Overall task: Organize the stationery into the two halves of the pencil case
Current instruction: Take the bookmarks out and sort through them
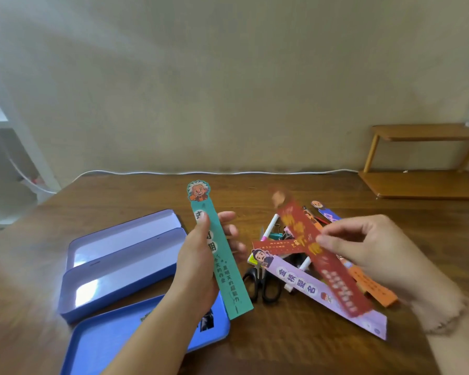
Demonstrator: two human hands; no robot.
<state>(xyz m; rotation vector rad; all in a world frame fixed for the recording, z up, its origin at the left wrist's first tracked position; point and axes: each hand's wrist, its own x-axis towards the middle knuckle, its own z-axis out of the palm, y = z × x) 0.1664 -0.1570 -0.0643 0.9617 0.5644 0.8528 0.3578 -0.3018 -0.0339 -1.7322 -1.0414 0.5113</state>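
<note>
- A teal bookmark (pixel 222 255), topped by a cartoon head, is held upright by the left hand (pixel 201 261); the thumb is pressed on its face and the fingers are curled behind it.
- A red bookmark (pixel 322 255), blurred by motion, is pinched between thumb and fingertips of the right hand (pixel 368 247) and is raised above the stationery pile.
- The pencil case is seen at 9 o'clock from the left hand: a lavender tin half (pixel 119 263) lies open, its two trays holding nothing visible, and a blue half (pixel 114 339) lies at 7 o'clock, partly covered by the left forearm.
- The unsorted pile is found at 3 o'clock from the teal bookmark: a lilac bookmark (pixel 322 290), an orange bookmark (pixel 374 288), black-handled scissors (pixel 263 282), a white pen (pixel 271 226) and binder clips (pixel 278 235), all resting on the wooden desk (pixel 282 347).
- Step in hand, as judged: the bookmarks are being gathered out of the pile, and none is yet placed in the case.
- Next move, as judged: the two held bookmarks are to be stacked lengthwise and laid flat in one half toward 9 o'clock; alignment with the long side of the tray is called for, since the strips look nearly as long as the tin.
</note>
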